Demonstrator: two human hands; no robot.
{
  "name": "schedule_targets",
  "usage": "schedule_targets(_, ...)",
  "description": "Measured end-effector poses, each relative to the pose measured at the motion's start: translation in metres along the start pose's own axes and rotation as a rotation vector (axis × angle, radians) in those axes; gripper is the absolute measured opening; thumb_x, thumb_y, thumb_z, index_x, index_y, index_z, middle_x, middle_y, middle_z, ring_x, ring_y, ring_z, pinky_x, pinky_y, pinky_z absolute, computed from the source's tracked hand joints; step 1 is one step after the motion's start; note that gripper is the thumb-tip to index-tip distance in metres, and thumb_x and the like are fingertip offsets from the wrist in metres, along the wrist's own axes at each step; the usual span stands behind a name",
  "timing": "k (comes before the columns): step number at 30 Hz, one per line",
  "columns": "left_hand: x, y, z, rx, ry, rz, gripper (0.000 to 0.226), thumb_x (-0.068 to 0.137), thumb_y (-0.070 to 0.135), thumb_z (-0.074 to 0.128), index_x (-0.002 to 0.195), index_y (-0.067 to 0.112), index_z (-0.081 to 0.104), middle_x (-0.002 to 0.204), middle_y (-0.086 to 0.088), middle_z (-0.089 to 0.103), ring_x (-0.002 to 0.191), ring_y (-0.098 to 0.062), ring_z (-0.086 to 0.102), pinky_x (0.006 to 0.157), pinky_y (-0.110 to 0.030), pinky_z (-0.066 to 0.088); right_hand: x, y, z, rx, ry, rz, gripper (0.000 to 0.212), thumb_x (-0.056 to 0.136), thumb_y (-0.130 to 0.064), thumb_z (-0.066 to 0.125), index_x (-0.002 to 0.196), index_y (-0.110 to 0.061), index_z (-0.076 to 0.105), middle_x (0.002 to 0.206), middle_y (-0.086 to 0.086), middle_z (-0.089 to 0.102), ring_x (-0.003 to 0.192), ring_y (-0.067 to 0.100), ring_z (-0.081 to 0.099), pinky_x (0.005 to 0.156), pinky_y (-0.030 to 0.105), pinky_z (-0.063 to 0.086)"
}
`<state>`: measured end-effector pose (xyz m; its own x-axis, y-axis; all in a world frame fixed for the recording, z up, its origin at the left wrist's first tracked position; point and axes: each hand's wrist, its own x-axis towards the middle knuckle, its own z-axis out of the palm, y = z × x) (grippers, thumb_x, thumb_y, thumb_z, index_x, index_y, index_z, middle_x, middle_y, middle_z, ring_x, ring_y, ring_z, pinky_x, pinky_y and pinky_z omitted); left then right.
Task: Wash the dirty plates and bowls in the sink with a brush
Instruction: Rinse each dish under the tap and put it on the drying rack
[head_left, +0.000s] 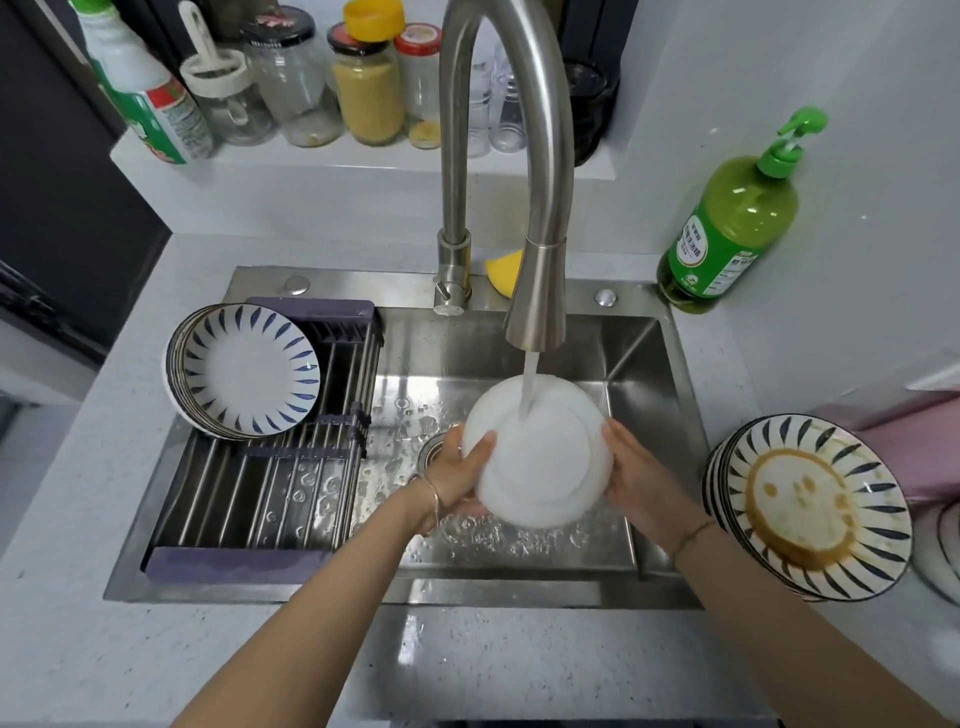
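**Dish under the tap, rack at my nine o'clock**

I hold one white dish (540, 457) between both hands over the middle of the sink (649, 364), turned so its underside and foot ring face up at me. My left hand (457, 478) grips the rim at the dish's nine o'clock, with the thumb laid over the back. My right hand (636, 478) grips the opposite rim at three o'clock, and I cannot see its fingertips behind the edge. The water stream (530, 384) from the tap (537, 291) lands on the dish near its twelve o'clock edge.

The dish is round, so it has no long axis to line up; what matters is which side it goes to. The drying rack (270, 493) with the clean plates (249, 369) lies at nine to ten o'clock from the dish, on my left hand's side. The stack of dirty plates (821, 509) sits on the counter at three o'clock, close to my right wrist.

I judge this to be a rinse. If so, the dish travels left, and my left hand is the nearer one to carry it. I see no brush in either hand.
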<state>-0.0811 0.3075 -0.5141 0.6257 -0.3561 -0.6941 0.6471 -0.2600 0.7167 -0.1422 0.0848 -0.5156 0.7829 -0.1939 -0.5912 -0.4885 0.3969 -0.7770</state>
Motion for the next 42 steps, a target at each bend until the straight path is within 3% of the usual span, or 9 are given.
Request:
schedule_targets(8, -0.005, 0.017, -0.016, -0.386, 0.073, -0.163, 0.056, 0.098, 0.061, 0.029, 0.117, 0.015, 0.054, 0.108, -0.016, 0.060, 0.090, -0.032, 0.065, 0.068, -0.045, 0.060, 0.005, -0.009, 0.047, 0.108, 0.079, -0.072, 0.040, 0.103, -0.040, 0.033, 0.111, -0.017, 0.065, 0.092, -0.002, 0.074, 0.080, 0.013, 0.070, 0.062, 0.028, 0.056)
schedule_targets(12, -0.005, 0.028, -0.015, -0.514, 0.161, -0.067, 0.024, 0.101, 0.024, 0.040, 0.103, 0.017, 0.063, 0.101, -0.010, 0.060, 0.091, -0.028, 0.059, 0.069, -0.042, 0.057, 0.008, -0.018, 0.061, 0.213, 0.109, -0.051, 0.032, 0.101, -0.032, 0.040, 0.107, -0.014, 0.066, 0.106, 0.009, 0.068, 0.094, 0.023, 0.064, 0.073, 0.036, 0.054)
schedule_targets(16, 0.001, 0.028, -0.022, -0.648, 0.138, 0.067, 0.052, 0.093, -0.009, 0.027, 0.129, 0.019, 0.054, 0.133, -0.004, 0.056, 0.107, -0.022, 0.057, 0.073, -0.032, 0.050, 0.015, -0.020, 0.053, 0.252, 0.095, 0.024, 0.035, 0.096, 0.002, 0.037, 0.127, -0.004, 0.051, 0.135, 0.014, 0.045, 0.108, 0.024, 0.053, 0.101, 0.038, 0.044)
schedule_targets(18, 0.005, 0.029, -0.025, -0.688, 0.135, 0.152, 0.061, 0.090, -0.017, 0.028, 0.131, 0.023, 0.051, 0.146, -0.005, 0.046, 0.122, -0.021, 0.052, 0.082, -0.030, 0.050, 0.015, -0.013, 0.047, 0.197, 0.069, 0.082, 0.048, 0.093, 0.012, 0.030, 0.137, -0.002, 0.041, 0.130, 0.012, 0.052, 0.110, 0.025, 0.058, 0.096, 0.032, 0.048)
schedule_targets(22, 0.004, 0.036, -0.026, -0.636, 0.113, 0.209, 0.061, 0.091, -0.008, 0.052, 0.138, 0.030, 0.047, 0.145, -0.007, 0.047, 0.114, -0.025, 0.060, 0.080, -0.032, 0.054, 0.001, -0.007, 0.041, -0.065, -0.006, 0.093, 0.030, 0.098, 0.003, 0.032, 0.101, -0.005, 0.061, 0.081, 0.004, 0.074, 0.073, 0.016, 0.071, 0.064, 0.025, 0.057)
schedule_targets(27, 0.005, 0.043, -0.028, -0.472, 0.138, 0.175, 0.039, 0.092, 0.022, 0.063, 0.130, 0.028, 0.055, 0.113, -0.005, 0.069, 0.091, -0.018, 0.068, 0.069, -0.029, 0.056, -0.003, -0.012, 0.039, -0.282, 0.001, -0.011, 0.028, 0.104, -0.011, 0.033, 0.120, -0.017, 0.055, 0.115, 0.008, 0.066, 0.101, 0.023, 0.065, 0.081, 0.034, 0.055)
schedule_targets(32, 0.013, 0.025, -0.019, -0.460, 0.090, 0.120, 0.044, 0.097, 0.044, 0.048, 0.128, 0.014, 0.057, 0.116, -0.011, 0.069, 0.101, -0.027, 0.069, 0.080, -0.040, 0.059, -0.007, -0.027, 0.047, -0.274, 0.044, -0.224, 0.026, 0.103, -0.011, 0.036, 0.121, -0.019, 0.054, 0.104, -0.004, 0.068, 0.092, 0.011, 0.066, 0.072, 0.024, 0.056)
schedule_targets(36, 0.011, 0.010, 0.001, -0.516, 0.066, 0.002, 0.045, 0.102, 0.040, 0.038, 0.130, 0.009, 0.054, 0.112, -0.012, 0.069, 0.087, -0.022, 0.071, 0.072, -0.037, 0.061, -0.004, -0.035, 0.050, -0.315, 0.091, -0.277, 0.017, 0.102, -0.014, 0.042, 0.106, -0.020, 0.057, 0.095, -0.003, 0.068, 0.087, 0.013, 0.066, 0.071, 0.026, 0.055)
schedule_targets(42, 0.013, -0.001, 0.010, -0.384, 0.166, 0.000, 0.039, 0.103, 0.033, 0.042, 0.139, 0.016, 0.044, 0.121, -0.011, 0.066, 0.083, -0.019, 0.070, 0.057, -0.030, 0.058, 0.000, -0.019, 0.036, -0.318, 0.175, -0.068, 0.023, 0.103, -0.013, 0.036, 0.120, -0.008, 0.050, 0.111, 0.011, 0.062, 0.091, 0.023, 0.063, 0.067, 0.030, 0.054)
